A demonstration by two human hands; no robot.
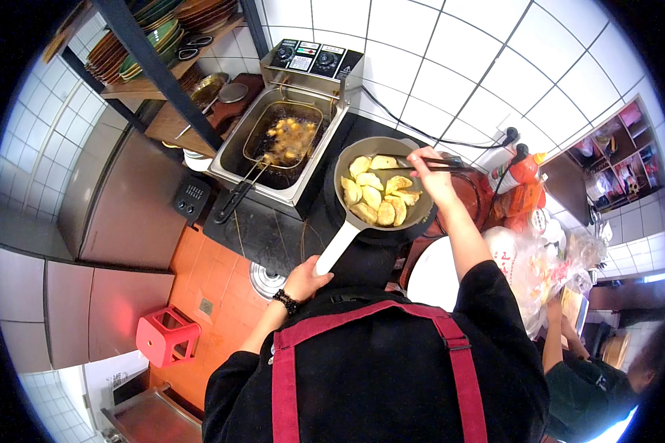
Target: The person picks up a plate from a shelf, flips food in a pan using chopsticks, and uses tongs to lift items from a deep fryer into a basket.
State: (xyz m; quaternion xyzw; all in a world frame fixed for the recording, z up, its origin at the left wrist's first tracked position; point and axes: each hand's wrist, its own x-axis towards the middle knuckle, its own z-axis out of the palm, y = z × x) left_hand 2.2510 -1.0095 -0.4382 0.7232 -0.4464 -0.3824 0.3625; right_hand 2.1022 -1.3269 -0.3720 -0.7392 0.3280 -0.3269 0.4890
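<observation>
A frying pan (385, 221) with a white handle stands over a dark cooktop and holds several browned dumplings (372, 196). My left hand (305, 279), with a beaded bracelet at the wrist, grips the end of the pan's handle. Above the pan's right side, my right hand (433, 176) holds dark chopsticks (440, 164), whose tips reach over the dumplings. Left of the pan, a deep fryer (296, 196) has a wire basket (246, 145) in its oil, with yellow pieces frying amid bubbles. The basket's black handle lies over the fryer's front edge.
Stacked plates (160, 36) fill a shelf at upper left. A large white plate (435, 277), a red-orange squeeze bottle (523, 169) and plastic bags (523, 260) lie to the right. A red stool (166, 336) stands on the floor. A co-worker (593, 387) works at lower right.
</observation>
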